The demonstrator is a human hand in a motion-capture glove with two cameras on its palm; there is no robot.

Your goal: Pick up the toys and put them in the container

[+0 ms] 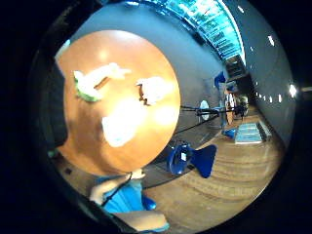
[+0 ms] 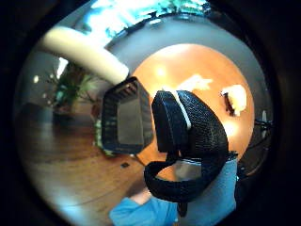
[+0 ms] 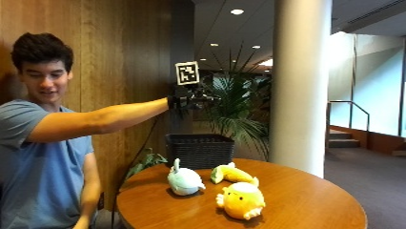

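Observation:
Three soft toys lie on the round wooden table point(image 3: 304, 200): a pale white-green plush point(image 3: 186, 180), a yellow chick point(image 3: 243, 200) and a yellow banana with a green end point(image 3: 231, 174). Behind them, at the table's back edge, stands the black basket point(image 3: 198, 150). My gloved right hand point(image 3: 190, 100) is stretched out high above the basket, holding nothing. From up there the little finger side palm view looks down on the banana point(image 1: 92, 80), the chick point(image 1: 153, 90) and the pale plush point(image 1: 122, 126). In the thumb side palm view a strapped finger point(image 2: 188, 136) stands beside the basket point(image 2: 127, 117).
A white pillar point(image 3: 301, 86) rises behind the table and a potted plant point(image 3: 235, 109) stands behind the basket. A wood-panelled wall point(image 3: 114, 57) is at my back. Blue chairs point(image 1: 192, 158) sit on the floor beside the table.

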